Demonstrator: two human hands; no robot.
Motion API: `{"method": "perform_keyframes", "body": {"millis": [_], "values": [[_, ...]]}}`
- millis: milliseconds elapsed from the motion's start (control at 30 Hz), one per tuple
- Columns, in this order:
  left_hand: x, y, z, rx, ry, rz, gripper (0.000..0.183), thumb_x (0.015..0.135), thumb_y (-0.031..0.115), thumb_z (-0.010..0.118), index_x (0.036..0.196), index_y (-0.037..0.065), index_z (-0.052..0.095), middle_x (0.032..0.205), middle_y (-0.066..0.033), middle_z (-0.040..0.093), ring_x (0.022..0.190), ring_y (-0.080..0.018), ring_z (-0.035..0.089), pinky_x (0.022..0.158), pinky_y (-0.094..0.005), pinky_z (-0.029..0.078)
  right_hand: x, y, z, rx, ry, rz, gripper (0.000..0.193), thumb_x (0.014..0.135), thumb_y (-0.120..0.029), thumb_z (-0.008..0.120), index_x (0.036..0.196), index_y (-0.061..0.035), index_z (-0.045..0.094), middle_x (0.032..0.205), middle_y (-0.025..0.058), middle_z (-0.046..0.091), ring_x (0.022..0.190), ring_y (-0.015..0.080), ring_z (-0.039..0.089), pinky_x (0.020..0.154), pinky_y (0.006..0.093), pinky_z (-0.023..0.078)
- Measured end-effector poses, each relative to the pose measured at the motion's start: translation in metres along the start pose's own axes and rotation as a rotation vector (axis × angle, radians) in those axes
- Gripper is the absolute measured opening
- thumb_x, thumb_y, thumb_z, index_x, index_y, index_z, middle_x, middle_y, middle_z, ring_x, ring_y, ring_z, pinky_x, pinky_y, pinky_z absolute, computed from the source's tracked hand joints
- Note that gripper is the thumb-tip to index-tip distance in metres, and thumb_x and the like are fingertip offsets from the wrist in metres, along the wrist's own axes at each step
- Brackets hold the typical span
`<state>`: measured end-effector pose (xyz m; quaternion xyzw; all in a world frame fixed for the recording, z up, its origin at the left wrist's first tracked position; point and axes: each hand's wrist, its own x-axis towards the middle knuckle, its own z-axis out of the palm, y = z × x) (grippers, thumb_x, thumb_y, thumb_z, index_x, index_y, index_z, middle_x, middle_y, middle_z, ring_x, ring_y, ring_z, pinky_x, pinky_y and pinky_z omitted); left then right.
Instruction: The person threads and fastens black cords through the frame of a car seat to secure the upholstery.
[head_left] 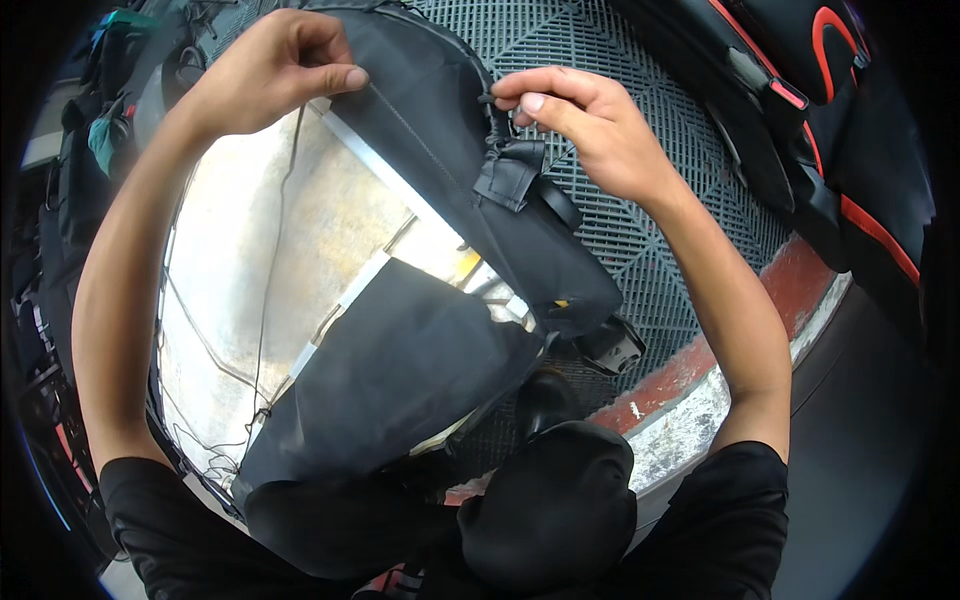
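A seat-shaped piece with pale, yellow-stained padding point(240, 230) lies in front of me, partly under a black fabric cover point(420, 130). Over the cover's far left part, my left hand point(295, 70) is closed, thumb against curled fingers; what it pinches, if anything, is too small to make out. To the right, my right hand point(600, 125) pinches a thin black cord point(493, 115) at the cover's gathered edge. Just below those fingertips hangs a loose black flap point(510, 178). A second black fabric panel point(400, 365) covers the near part of the padding.
Grey grated floor tiles point(640, 270) extend beyond the piece. At the upper right stand black seats with red trim point(835, 50). A worn red and white ledge point(680, 420) runs along the right. Thin dark cords point(275, 250) cross the padding. My knee point(550, 500) is close by.
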<state>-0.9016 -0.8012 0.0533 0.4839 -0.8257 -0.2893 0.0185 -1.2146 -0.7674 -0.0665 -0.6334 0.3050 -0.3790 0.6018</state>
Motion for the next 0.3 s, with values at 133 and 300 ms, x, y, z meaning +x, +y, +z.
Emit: {"method": "perform_keyframes", "body": {"millis": [133, 300], "values": [[-0.008, 0.007, -0.003, -0.027, -0.079, -0.098, 0.033, 0.09, 0.031, 0.077, 0.078, 0.004, 0.062, 0.073, 0.0003, 0.058, 0.069, -0.0088, 0.051, 0.063, -0.0276, 0.042, 0.011, 0.0, 0.003, 0.008, -0.011, 0.032, 0.025, 0.093, -0.013, 0.06, 0.11, 0.0026, 0.071, 0.091, 0.0061, 0.071, 0.082, 0.0129, 0.065, 0.081, 0.028, 0.054], [-0.029, 0.012, -0.002, -0.056, -0.026, -0.239, 0.033, 0.082, 0.031, 0.084, 0.079, 0.004, 0.065, 0.081, -0.0007, 0.065, 0.076, -0.0081, 0.058, 0.07, -0.024, 0.046, -0.014, 0.019, -0.022, 0.101, 0.062, 0.234, 0.022, 0.094, -0.011, 0.058, 0.108, 0.002, 0.071, 0.086, 0.0048, 0.07, 0.075, 0.0113, 0.063, 0.072, 0.0256, 0.054]]}}
